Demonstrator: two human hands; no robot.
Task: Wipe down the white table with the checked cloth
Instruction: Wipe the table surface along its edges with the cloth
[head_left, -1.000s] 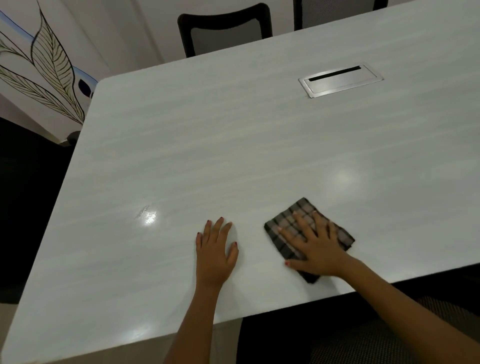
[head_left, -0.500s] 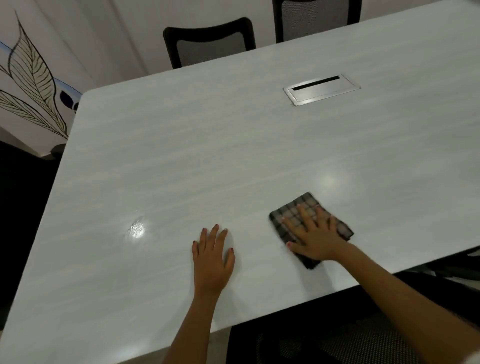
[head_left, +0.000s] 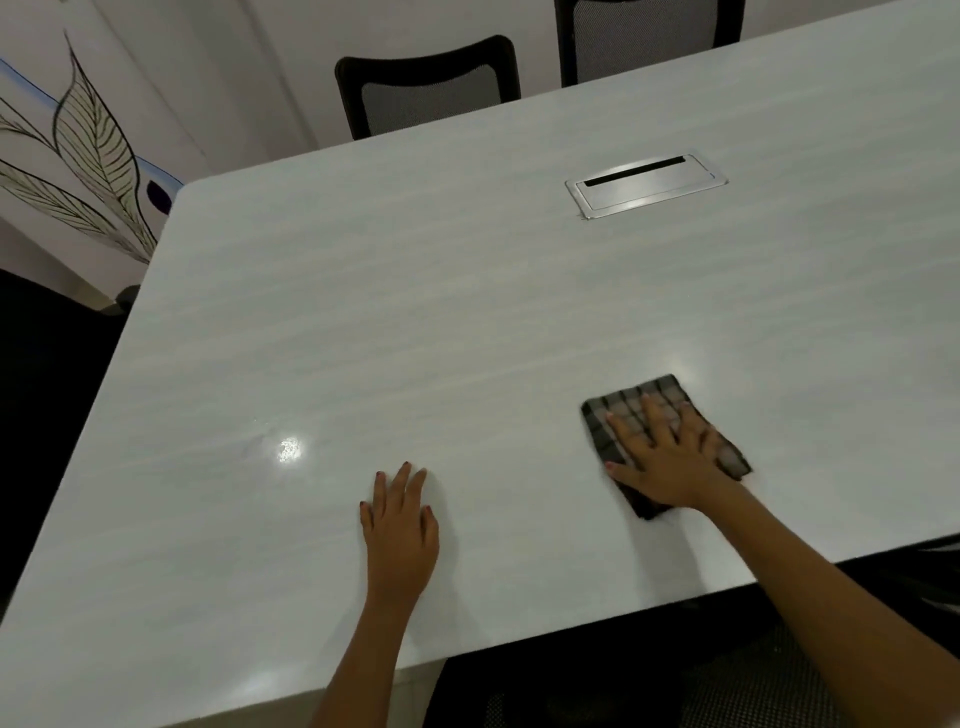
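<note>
white table (head_left: 467, 312) fills the view. near its front edge the left hand (head_left: 400, 525) lies flat, fingers straight, holding nothing. well apart from it, the right hand (head_left: 670, 457) presses flat on the folded checked cloth (head_left: 667, 391). wiping seems under way here; the far stretch around the metal cable hatch (head_left: 647, 184) likely remains.

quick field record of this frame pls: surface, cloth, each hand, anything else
surface: white table, glossy
cloth: checked, folded, lying on the table near its front edge
right hand: flat on the cloth, fingers spread
left hand: flat on bare table, apart from the cloth
other: metal hatch set in the tabletop; two chairs at the far side
</note>
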